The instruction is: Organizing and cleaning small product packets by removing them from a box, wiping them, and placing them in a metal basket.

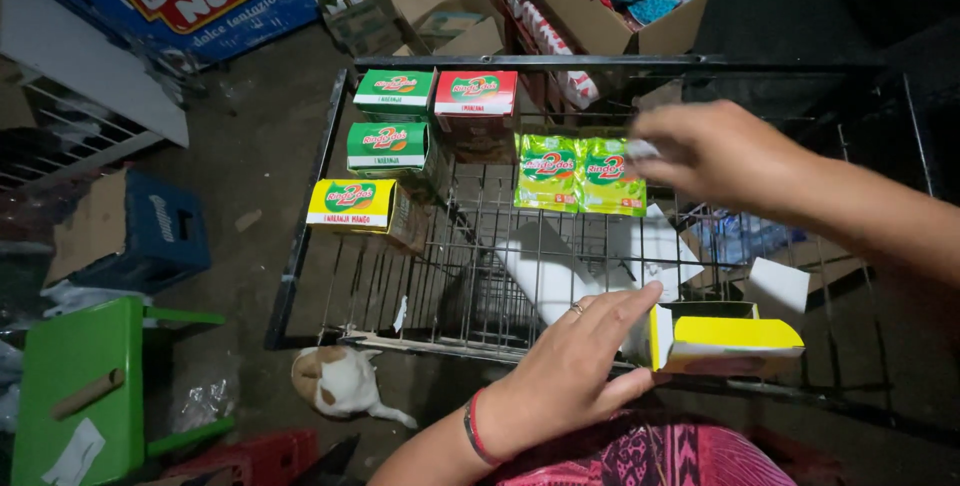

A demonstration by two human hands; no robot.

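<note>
Yellow open carton steadied by left hand on wire shelf.

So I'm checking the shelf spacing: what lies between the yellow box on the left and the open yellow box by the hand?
In the head view, only bare wire shelf lies between the left yellow box and the open yellow box.

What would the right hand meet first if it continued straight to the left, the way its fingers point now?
Most likely the two green sachets lying on the wire shelf: the right hand hovers just right of them, fingertips toward them. Its height above them is unclear, so it might pass over.
</note>
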